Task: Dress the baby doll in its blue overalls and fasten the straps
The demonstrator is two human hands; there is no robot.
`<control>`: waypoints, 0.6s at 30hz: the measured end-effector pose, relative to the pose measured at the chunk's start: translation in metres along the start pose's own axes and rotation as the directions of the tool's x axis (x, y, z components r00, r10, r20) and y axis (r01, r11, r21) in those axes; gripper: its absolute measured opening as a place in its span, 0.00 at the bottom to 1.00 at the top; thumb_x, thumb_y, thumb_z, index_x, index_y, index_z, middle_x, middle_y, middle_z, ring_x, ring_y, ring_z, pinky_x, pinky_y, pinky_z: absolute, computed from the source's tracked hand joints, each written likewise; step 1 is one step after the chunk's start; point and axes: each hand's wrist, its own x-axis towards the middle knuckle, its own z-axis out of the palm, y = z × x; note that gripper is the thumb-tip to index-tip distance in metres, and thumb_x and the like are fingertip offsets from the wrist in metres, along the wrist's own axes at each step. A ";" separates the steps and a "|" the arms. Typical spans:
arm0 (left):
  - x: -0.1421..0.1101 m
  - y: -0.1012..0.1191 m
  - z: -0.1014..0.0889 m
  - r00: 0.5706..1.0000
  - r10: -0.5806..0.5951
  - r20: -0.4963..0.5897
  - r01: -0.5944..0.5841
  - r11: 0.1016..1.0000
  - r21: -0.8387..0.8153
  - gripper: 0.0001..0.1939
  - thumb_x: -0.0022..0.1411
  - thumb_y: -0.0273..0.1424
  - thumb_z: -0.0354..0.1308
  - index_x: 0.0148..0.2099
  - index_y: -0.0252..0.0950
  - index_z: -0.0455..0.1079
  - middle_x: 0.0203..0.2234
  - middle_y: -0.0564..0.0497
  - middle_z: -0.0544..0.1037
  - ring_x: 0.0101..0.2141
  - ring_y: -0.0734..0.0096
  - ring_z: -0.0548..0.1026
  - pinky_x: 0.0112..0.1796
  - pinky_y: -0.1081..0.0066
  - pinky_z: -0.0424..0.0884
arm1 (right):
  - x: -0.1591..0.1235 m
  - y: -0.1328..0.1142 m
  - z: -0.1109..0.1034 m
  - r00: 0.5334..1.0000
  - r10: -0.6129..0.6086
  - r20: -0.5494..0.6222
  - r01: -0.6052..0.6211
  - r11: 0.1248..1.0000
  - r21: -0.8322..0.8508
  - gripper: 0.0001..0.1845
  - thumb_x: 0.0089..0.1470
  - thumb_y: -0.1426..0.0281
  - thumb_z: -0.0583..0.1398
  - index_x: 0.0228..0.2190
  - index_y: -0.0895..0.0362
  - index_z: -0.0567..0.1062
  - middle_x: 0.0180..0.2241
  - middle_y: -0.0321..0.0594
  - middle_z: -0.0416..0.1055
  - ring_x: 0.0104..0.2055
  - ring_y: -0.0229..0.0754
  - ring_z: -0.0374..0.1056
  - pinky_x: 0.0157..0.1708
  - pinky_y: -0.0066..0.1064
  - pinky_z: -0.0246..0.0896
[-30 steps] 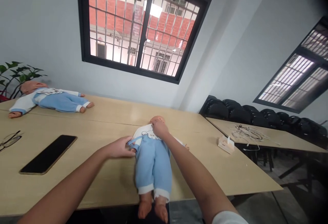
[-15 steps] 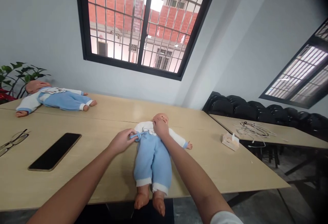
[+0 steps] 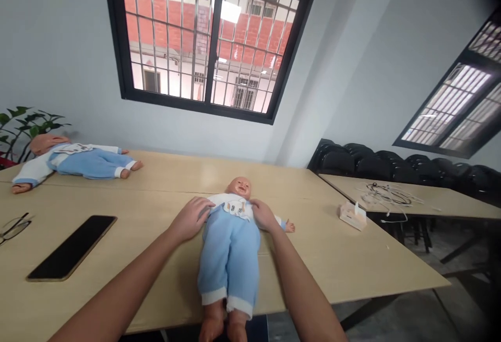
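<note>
A baby doll [image 3: 230,243] lies face up on the table, head towards the wall and feet at the near edge. It wears light blue trousers and a white top [image 3: 237,207] with an animal print. My left hand [image 3: 191,217] is curled round the doll's arm at the left of the picture, covering most of that sleeve. At the other side of the chest, my right hand [image 3: 264,215] grips the top near the armpit with bent fingers. The doll's other hand [image 3: 289,226] sticks out beyond my right wrist. Its face is uncovered.
A second doll [image 3: 90,161] in similar clothes lies at the back left, near a plant [image 3: 29,125]. A phone [image 3: 74,248] and glasses [image 3: 14,228] are on the left. At the right stand a tissue box [image 3: 352,215], tangled cables [image 3: 385,196] and stacked black chairs [image 3: 364,167].
My right hand has moved from the doll's face and neck down to the side of its chest, uncovering the face. My left hand stays by the arm. The view has shifted slightly.
</note>
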 end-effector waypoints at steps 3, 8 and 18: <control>0.031 0.014 0.004 0.999 -0.032 0.041 0.035 0.996 -0.076 0.17 0.72 0.35 0.47 0.56 0.39 0.71 0.54 0.44 0.77 0.56 0.56 0.71 0.59 0.56 0.65 | 0.003 0.001 0.006 0.997 -0.044 0.059 0.042 0.998 0.044 0.22 0.58 0.74 0.50 0.46 0.57 0.79 0.49 0.43 0.79 0.51 0.45 0.72 0.51 0.31 0.62; 0.087 0.044 0.034 0.943 0.060 0.328 0.055 0.942 -0.332 0.21 0.71 0.40 0.49 0.61 0.40 0.69 0.58 0.44 0.76 0.57 0.57 0.72 0.58 0.60 0.68 | 0.001 0.006 0.011 0.999 -0.020 0.044 0.019 1.000 0.020 0.17 0.58 0.72 0.50 0.41 0.58 0.77 0.42 0.45 0.79 0.45 0.47 0.72 0.45 0.33 0.62; 0.124 0.044 0.089 0.876 0.020 0.482 -0.026 1.000 0.006 0.25 0.73 0.45 0.41 0.45 0.39 0.76 0.46 0.42 0.82 0.47 0.54 0.77 0.49 0.61 0.69 | -0.016 0.015 -0.013 0.991 -0.133 0.005 0.133 0.987 -0.094 0.12 0.63 0.66 0.53 0.30 0.56 0.72 0.32 0.41 0.74 0.34 0.42 0.66 0.33 0.29 0.54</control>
